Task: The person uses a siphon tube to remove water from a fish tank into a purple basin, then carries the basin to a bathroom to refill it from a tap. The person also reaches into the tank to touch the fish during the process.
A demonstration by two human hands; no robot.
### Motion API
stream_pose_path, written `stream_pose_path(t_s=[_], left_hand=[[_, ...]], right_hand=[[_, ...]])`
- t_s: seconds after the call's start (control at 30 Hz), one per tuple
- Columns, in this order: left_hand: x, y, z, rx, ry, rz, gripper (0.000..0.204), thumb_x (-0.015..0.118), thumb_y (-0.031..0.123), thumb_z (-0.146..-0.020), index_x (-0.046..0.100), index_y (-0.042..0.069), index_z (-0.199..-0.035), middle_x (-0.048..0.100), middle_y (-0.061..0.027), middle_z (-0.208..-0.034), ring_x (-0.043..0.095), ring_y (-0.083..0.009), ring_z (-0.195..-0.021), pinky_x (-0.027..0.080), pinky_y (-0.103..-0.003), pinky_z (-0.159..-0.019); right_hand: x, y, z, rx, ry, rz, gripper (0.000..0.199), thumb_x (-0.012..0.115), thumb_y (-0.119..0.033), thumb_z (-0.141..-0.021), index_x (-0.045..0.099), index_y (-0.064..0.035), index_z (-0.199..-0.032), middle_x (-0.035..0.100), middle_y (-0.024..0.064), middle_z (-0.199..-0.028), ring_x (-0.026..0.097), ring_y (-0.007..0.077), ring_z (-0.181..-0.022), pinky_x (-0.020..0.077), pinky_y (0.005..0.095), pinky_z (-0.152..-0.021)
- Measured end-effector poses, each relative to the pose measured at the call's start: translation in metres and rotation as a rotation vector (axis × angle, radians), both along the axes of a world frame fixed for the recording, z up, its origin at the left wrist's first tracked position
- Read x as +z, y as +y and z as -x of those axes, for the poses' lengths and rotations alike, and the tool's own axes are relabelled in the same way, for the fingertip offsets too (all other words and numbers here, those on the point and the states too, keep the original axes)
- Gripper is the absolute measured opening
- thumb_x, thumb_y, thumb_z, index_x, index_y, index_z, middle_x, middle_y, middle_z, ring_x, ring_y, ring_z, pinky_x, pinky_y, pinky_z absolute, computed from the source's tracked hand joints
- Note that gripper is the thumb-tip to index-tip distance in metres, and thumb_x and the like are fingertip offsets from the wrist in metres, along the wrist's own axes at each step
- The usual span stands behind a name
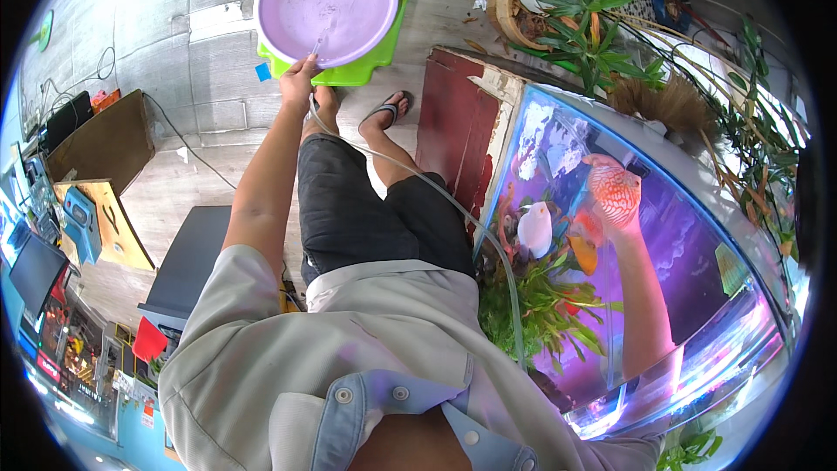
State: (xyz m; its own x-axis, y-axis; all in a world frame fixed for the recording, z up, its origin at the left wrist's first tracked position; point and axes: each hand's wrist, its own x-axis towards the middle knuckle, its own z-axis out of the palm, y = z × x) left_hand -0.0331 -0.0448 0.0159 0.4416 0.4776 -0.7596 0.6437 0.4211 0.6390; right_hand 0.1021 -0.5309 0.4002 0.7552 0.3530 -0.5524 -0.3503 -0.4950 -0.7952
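My left hand (pixel 299 80) is closed around the end of a clear hose (pixel 418 173), at the near rim of a round lilac basin (pixel 288 0). Its tip points into the basin. From there the tube runs across my lap and over the edge of a fish tank (pixel 680 275) at my right, down by the green water plants (pixel 558 301). My right hand (pixel 624 228) is under the water, forearm and all. A red-and-white patterned discus fish (pixel 615 194) covers most of it, so its fingers cannot be made out. A white fish (pixel 534 228) and an orange fish (pixel 582 255) swim beside it.
The basin stands on a bright green plastic chair (pixel 349 77). A worn dark red cabinet (pixel 458 126) adjoins the tank. Potted plants (pixel 588 30) crowd the far right. At left are a dark bench (pixel 192 257), wooden boards (pixel 100 144) and a cable (pixel 187 139) along the floor.
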Motion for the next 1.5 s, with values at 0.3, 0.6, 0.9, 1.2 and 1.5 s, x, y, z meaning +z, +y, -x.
stream_pose_path(t_s=[0.3,0.6,0.9,1.2,1.5], left_hand=[[-0.005,-0.001,0.002,0.016,-0.051,0.024,0.034,0.069,0.026,-0.095,0.069,0.002,-0.119,0.072,-0.0053,-0.107,0.072,-0.0155,-0.094,0.038,-0.023,-0.049],[-0.015,0.000,0.004,0.033,-0.092,0.006,0.036,0.071,0.029,-0.093,0.071,0.001,-0.114,0.073,-0.0063,-0.102,0.072,-0.0165,-0.088,0.040,-0.023,-0.048],[-0.020,0.009,0.011,-0.002,-0.088,0.006,0.034,0.069,0.029,-0.095,0.070,0.004,-0.117,0.072,-0.0039,-0.107,0.071,-0.0143,-0.094,0.038,-0.022,-0.050],[-0.010,0.019,0.012,-0.014,-0.072,-0.038,0.034,0.067,0.029,-0.096,0.070,0.003,-0.119,0.072,-0.0040,-0.108,0.070,-0.0142,-0.095,0.038,-0.023,-0.051],[-0.017,0.004,0.006,-0.004,-0.085,0.007,0.034,0.070,0.027,-0.094,0.070,0.002,-0.118,0.072,-0.0042,-0.106,0.071,-0.0137,-0.093,0.038,-0.022,-0.049]], right_hand=[[-0.008,-0.003,0.003,-0.105,0.100,0.078,0.063,0.078,-0.049,-0.083,0.060,-0.0034,-0.121,0.060,-0.0007,-0.095,0.050,0.0021,-0.076,0.0395,0.0184,-0.065],[-0.009,0.023,0.006,-0.268,0.299,0.113,0.033,0.057,-0.036,-0.101,0.059,-0.0101,-0.122,0.044,-0.0069,-0.073,0.033,0.0024,-0.050,0.0242,0.0202,-0.045],[-0.009,0.020,-0.001,-0.015,0.263,0.464,0.031,0.062,-0.037,-0.097,0.067,-0.0100,-0.111,0.059,-0.0019,-0.076,0.053,0.0085,-0.064,0.0400,0.0251,-0.057],[-0.005,-0.049,0.000,-0.007,0.047,0.159,0.042,0.076,-0.026,-0.085,0.064,-0.0059,-0.120,0.060,-0.0018,-0.090,0.054,0.0045,-0.075,0.0401,0.0227,-0.060],[0.015,-0.071,0.006,-0.416,0.282,0.794,0.039,0.071,-0.019,-0.085,0.068,-0.0099,-0.123,0.070,0.0037,-0.084,0.066,0.0170,-0.079,0.0515,0.0329,-0.067]])
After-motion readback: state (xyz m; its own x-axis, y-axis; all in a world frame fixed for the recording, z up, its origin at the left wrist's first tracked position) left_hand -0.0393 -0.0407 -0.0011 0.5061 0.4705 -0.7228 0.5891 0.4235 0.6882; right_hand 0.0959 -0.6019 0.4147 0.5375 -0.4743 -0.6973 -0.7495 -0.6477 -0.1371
